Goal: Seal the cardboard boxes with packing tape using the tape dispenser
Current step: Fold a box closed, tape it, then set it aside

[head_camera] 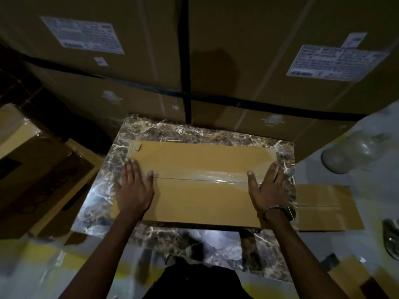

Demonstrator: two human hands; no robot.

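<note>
Brown cardboard is filling the middle of the head view: a flat cardboard box (200, 182) is lying on a marble-patterned table (172, 128), its long side running left to right. A strip of clear packing tape (216, 178) is running along the box's centre seam and catching the light toward the right end. The left hand (135, 186) is lying flat on the left end of the box, its fingers (129, 169) straight and spread, pressing down and gripping nothing; the thumb is touching the seam line. The right hand (268, 186) is lying flat at the right end, fingers straight and reaching over the box's edge, thumb resting beside the tape, also holding nothing. A metal bracelet (273, 209) is sitting on the right wrist.

Large stacked cartons (259, 61) bound with black straps (185, 61) are standing right behind the table, carrying white printed labels (83, 35) too blurred to read. Another flat cardboard piece (323, 210) is lying on the floor just beside the table's right edge. A clear glass jar (349, 152) is lying farther right on the floor. More cardboard boxes (32, 160), one partly wrapped in shiny film, are sitting to the left of the table. The tape dispenser cannot be made out in this dim view.
</note>
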